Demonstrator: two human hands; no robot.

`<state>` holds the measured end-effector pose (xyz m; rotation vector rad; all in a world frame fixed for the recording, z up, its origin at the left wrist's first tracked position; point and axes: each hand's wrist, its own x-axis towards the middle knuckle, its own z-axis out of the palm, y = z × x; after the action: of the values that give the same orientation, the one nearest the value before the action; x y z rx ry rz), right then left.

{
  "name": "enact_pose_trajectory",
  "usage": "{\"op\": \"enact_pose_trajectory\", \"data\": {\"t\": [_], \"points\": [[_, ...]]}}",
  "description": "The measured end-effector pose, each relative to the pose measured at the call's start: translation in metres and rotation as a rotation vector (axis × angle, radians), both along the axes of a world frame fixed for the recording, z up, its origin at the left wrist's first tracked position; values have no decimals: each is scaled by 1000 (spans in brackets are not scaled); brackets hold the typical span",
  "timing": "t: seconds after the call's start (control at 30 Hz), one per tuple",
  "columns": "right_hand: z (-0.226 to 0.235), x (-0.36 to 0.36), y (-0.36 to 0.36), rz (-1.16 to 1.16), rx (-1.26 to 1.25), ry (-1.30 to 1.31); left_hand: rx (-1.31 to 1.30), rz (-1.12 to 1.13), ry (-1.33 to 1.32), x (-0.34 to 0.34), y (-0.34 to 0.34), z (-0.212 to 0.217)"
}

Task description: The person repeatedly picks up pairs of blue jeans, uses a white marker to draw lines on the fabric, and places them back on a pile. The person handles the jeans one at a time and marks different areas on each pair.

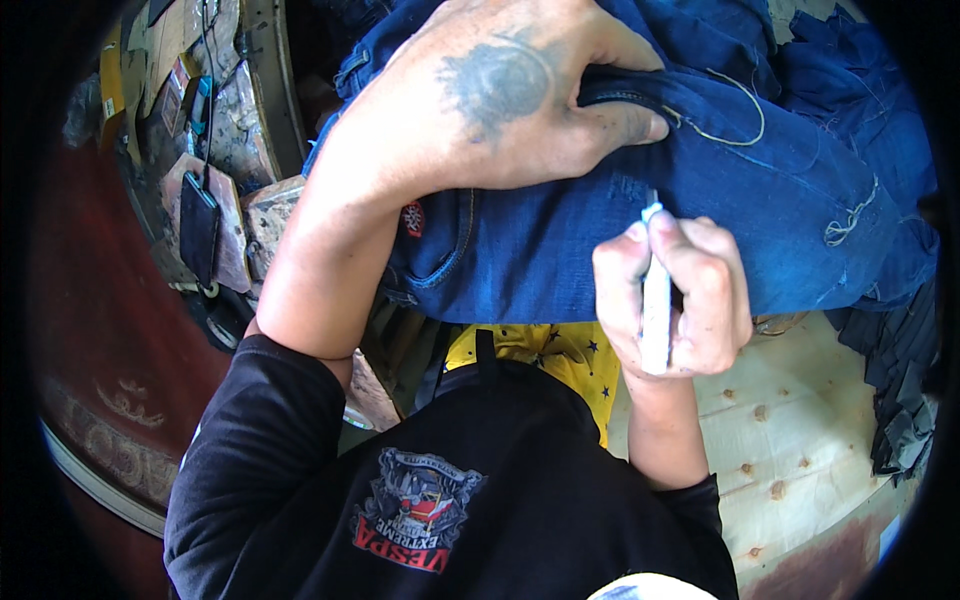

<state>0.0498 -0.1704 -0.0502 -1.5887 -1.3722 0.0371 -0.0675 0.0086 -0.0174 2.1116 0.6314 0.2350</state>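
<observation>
Across my lap lies a pair of blue jeans, with worn, scuffed patches. My left hand grips the denim near a dark stitched edge, its thumb pressing the cloth below a raised fold; the other fingertips are partly hidden. Below it, my right hand is closed around a white pen-shaped tool with a short metal tip. That tip points up at a frayed patch on the denim; whether it touches I cannot tell. A loose pale thread curls beside my left thumb.
A cluttered worktop at the left holds a dark phone with a cable. Below it is a dark red rounded surface. More denim is heaped at the far right, dark cloth strips below. Pale padding lies lower right.
</observation>
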Motion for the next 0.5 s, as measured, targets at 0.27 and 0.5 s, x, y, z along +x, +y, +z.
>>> {"op": "enact_pose_trajectory", "data": {"t": [0.27,0.5], "points": [[-1,-1,0,-14,-6,-6,42,-17,53,-2,-3,7],[2,-1,0,12,-4,17,44,-8,-16,1,1,-4]]}}
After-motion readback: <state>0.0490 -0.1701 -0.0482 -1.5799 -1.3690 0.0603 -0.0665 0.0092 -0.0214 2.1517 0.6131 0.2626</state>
